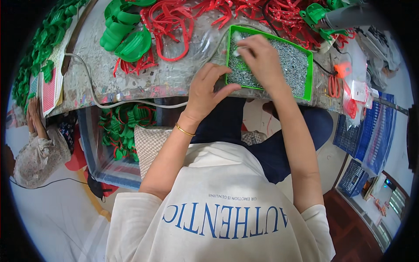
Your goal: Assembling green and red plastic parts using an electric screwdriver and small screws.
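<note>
My right hand (260,59) is over a bright green rectangular tray (309,78), its fingers curled together above the tray's left part. A blurred whitish patch (237,43) is at its fingertips; whether this is a held thing or a finger covering I cannot make out. Small grey metal pieces, like screws (290,61), fill the tray. Beside the tray's left edge is my left hand (208,89), thumb and forefinger apart, with nothing visible between them. A green patch shows among the metal pieces below my right fingers.
Green curved plastic parts (133,43) and red straps (174,26) are heaped along the table's far side. A grey cable (94,89) crosses the table. Below it, a bin (98,168) holds green and red pieces. Another person's hand (35,115) rests at the far left.
</note>
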Motion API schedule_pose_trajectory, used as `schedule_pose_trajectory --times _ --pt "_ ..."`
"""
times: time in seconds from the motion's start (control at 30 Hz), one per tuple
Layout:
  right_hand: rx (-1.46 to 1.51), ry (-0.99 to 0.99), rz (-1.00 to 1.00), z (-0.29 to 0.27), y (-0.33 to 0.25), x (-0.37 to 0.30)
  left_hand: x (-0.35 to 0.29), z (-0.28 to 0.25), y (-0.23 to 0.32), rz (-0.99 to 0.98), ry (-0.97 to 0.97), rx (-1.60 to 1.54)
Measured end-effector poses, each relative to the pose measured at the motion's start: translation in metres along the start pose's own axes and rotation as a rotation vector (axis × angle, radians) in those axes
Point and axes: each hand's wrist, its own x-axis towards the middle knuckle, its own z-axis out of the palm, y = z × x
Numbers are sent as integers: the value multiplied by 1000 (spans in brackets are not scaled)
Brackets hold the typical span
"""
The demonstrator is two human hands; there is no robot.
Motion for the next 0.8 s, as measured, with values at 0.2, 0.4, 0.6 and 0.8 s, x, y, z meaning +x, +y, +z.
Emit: schedule_pose_trajectory --times 0.2,0.4,0.6,0.8 --pt "235 -135 186 -44 5 -7 -1 0 2 -42 0 -27" --pt "200 -382 -18 -21 -27 -18 0 0 -1 28 28 27" --pt "104 -425 160 -77 2 -34 -1 1 -1 5 20 -2" --pt "251 -463 39 -44 -17 -26 -2 0 0 -28 -2 12"
